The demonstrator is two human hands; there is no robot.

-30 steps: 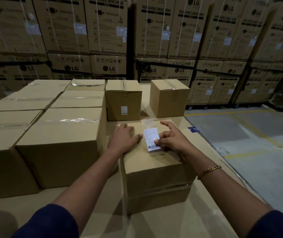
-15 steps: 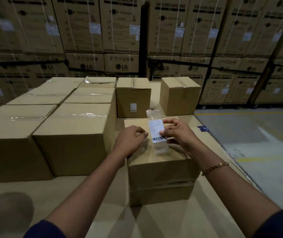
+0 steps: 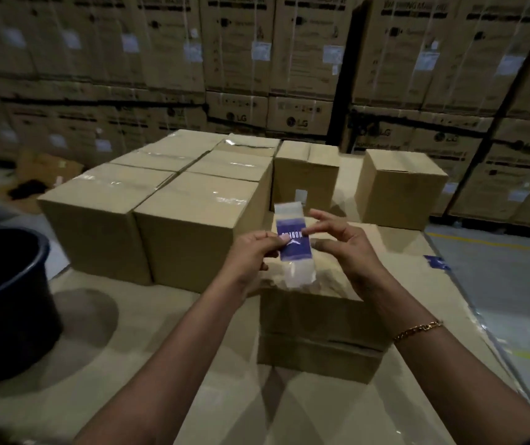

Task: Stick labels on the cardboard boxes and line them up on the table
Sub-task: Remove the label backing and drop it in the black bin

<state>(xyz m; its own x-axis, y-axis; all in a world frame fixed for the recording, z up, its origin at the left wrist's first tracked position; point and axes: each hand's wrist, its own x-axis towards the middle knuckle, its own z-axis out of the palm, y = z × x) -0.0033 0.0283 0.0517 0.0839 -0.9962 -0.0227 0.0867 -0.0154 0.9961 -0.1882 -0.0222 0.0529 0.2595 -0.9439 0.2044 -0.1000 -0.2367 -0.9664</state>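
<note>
Two bare hands meet just above a small brown cardboard box [image 3: 318, 322], which sits on the cardboard-covered table [image 3: 128, 348] directly beneath them. Our left hand [image 3: 247, 255] pinches the left edge of a narrow rectangular label [image 3: 294, 244]. The face turned to us is dark blue with white print, and clear film runs past it above and below. Our right hand [image 3: 344, 252], a gold chain bracelet [image 3: 418, 329] on its wrist, takes the label's right edge between curled forefinger and thumb, its other fingers spread. The label stands upright between both hands. We cannot tell whether its lower clear end touches the box top.

Well out to the left of our left hand stands a round black plastic bucket [image 3: 3, 300]. Beyond that hand a block of larger taped cardboard boxes [image 3: 193, 226] sits packed side by side. Straight past the label is a small box with a white sticker [image 3: 305, 178] on its near face. Beyond our right hand another small plain box [image 3: 398, 187] stands apart. Farthest off rises a wall of stacked printed cartons [image 3: 289, 59].
</note>
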